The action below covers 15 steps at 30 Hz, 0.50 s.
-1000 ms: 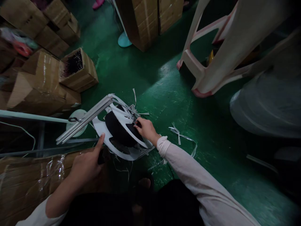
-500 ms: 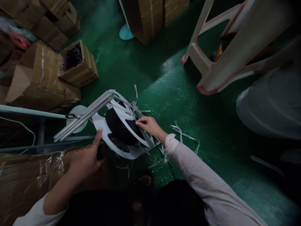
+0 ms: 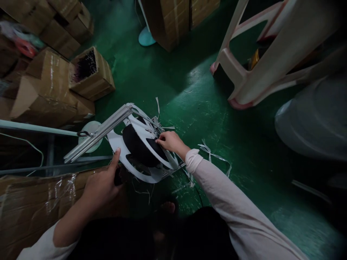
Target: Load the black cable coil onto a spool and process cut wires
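Green floor (image 3: 206, 119) | white reel (image 3: 116, 144) of black tape (image 3: 132, 142) tilted | right hand (image 3: 170, 141) curled on it, likely steadying | left hand (image 3: 100, 191) gripping dark object (image 3: 118, 177)

White reel flanges (image 3: 118, 144) around a black coil (image 3: 135, 142), a deep green floor (image 3: 195, 108) flecked with white, a pale pink sleeve (image 3: 219, 184), and brown cardboard boxes (image 3: 46, 79).

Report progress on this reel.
Done: black material sits wound on the white reel; white strip scraps lie on the floor. In hand: the right hand works at the winding; the left hand grips a dark object. Left: an open carton of black pieces.
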Tool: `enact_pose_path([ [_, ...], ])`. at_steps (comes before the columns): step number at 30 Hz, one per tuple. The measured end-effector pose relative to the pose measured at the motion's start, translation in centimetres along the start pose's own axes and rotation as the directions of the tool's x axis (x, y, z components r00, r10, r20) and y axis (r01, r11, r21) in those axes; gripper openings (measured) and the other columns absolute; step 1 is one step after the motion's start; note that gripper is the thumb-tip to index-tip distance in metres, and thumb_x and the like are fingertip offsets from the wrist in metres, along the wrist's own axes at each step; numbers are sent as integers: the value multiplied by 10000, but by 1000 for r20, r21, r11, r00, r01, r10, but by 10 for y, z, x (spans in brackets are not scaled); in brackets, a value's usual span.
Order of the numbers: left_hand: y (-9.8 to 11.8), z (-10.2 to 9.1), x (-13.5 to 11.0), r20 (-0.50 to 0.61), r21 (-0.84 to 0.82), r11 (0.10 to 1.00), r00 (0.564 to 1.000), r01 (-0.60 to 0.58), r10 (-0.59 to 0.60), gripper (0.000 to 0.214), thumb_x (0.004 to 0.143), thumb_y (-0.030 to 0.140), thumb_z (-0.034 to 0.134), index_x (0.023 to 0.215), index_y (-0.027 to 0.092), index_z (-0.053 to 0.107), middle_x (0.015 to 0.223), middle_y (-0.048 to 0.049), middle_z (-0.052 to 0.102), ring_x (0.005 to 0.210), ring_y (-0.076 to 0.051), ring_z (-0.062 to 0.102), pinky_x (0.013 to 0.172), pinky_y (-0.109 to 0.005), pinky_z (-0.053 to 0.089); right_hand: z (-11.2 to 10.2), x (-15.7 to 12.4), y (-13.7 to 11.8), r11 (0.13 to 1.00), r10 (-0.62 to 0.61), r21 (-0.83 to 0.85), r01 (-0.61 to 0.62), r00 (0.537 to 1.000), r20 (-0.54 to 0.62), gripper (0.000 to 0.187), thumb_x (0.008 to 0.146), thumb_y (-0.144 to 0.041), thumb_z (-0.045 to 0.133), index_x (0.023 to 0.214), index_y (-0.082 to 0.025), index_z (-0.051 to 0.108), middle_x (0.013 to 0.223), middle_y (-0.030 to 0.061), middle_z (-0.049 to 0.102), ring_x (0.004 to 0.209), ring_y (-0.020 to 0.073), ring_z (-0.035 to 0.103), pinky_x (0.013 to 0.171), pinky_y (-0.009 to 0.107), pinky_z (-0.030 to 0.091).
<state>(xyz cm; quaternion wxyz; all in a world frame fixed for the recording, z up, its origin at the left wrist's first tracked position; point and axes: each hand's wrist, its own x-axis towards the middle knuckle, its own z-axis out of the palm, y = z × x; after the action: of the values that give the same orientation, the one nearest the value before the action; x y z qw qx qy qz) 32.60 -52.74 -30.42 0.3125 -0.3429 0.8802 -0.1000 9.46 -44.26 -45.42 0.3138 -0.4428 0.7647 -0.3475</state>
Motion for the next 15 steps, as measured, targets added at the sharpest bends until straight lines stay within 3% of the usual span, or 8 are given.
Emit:
enact_pose_path([
  [3, -1, 1, -1, -7, 24, 1000, 1000, -12, 12, 889, 859, 348, 484, 1542, 130, -42, 926, -122, 742, 748, -303, 705, 628, -337, 449, 4, -2, 3, 997, -57, 48, 59, 998, -35, 147, 837, -324, 664, 882, -197, 723, 870, 59, 736, 815, 189, 645, 685, 258, 416],
  [5, -2, 2, -1, -30, 22, 1000, 999, -21, 22, 879, 868, 355, 474, 1544, 148, -48, 958, -121, 741, 752, -305, 704, 635, -344, 452, 8, -5, 10, 977, -110, 172, 123, 990, -83, 176, 822, -265, 679, 981, -196, 706, 889, 39, 735, 773, 160, 634, 690, 248, 425],
  [10, -5, 3, 2, -34, -20, 1000, 999, -9, 8, 893, 867, 388, 484, 1546, 163, -50, 962, -111, 738, 724, -298, 696, 634, -344, 454, 15, -12, 31, 830, -237, 488, 271, 963, -131, 201, 867, -259, 604, 999, -165, 724, 929, 50, 733, 757, 132, 633, 711, 253, 457],
  [12, -5, 3, 2, -41, -48, 999, 999, -12, 10, 899, 862, 378, 489, 1546, 168, -55, 983, -109, 733, 750, -296, 696, 648, -343, 460, 15, -12, 35, 811, -246, 511, 284, 959, -141, 202, 865, -261, 606, 973, -154, 738, 939, 66, 732, 785, 143, 640, 714, 260, 463],
  [15, -5, 3, 3, -36, -78, 997, 999, -7, 5, 906, 853, 367, 499, 1547, 175, -52, 1009, -111, 726, 751, -292, 695, 647, -345, 470, 16, -11, 33, 867, -193, 427, 256, 963, -185, 145, 850, -211, 622, 886, -159, 753, 870, 58, 727, 769, 143, 638, 702, 253, 452],
])
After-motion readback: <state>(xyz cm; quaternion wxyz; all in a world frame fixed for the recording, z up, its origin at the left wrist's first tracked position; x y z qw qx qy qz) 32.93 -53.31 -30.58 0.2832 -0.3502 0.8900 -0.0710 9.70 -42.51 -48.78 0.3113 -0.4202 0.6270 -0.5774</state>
